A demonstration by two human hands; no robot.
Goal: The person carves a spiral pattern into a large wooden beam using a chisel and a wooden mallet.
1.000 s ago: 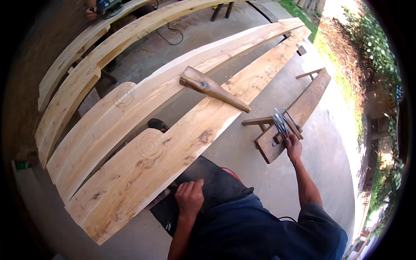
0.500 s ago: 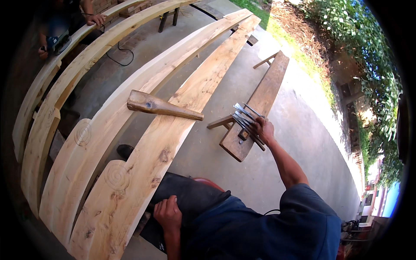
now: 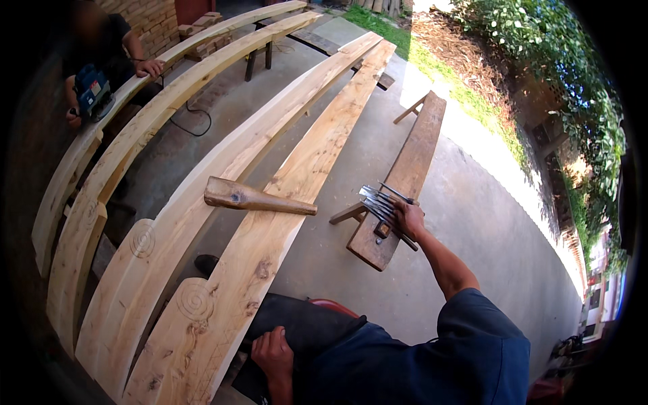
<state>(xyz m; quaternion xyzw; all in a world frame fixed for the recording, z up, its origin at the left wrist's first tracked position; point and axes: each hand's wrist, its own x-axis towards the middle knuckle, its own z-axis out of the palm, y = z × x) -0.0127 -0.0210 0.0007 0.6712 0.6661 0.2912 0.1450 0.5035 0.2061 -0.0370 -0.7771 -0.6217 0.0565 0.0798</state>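
Note:
Out to the right, my right hand point(image 3: 409, 219) has its fingers curled over a bunch of metal chisels point(image 3: 379, 204) on a narrow wooden bench point(image 3: 413, 158). Exactly how many it grips is hidden under the fingers. Beside them on the bench is a small dark block-shaped tool point(image 3: 383, 230). My left hand point(image 3: 273, 354) is loosely closed by my thigh, next to the nearest timber, with nothing visible in it. A wooden mallet point(image 3: 260, 197) lies across two long pale timbers, its thick end on the left.
Spiral outlines mark the near timber point(image 3: 270, 263) and the second timber point(image 3: 169, 229). More curved beams point(image 3: 135, 135) stretch along the left. A person point(image 3: 108, 40) there holds a blue power tool point(image 3: 93, 88), its black cable point(image 3: 196, 121) hanging. Bushes point(image 3: 533, 54) grow far right.
The whole view has shifted, so the timbers and bench sit lower. My right hand has closed in over the chisels, whose blades are bunched closer together. My left hand stays curled.

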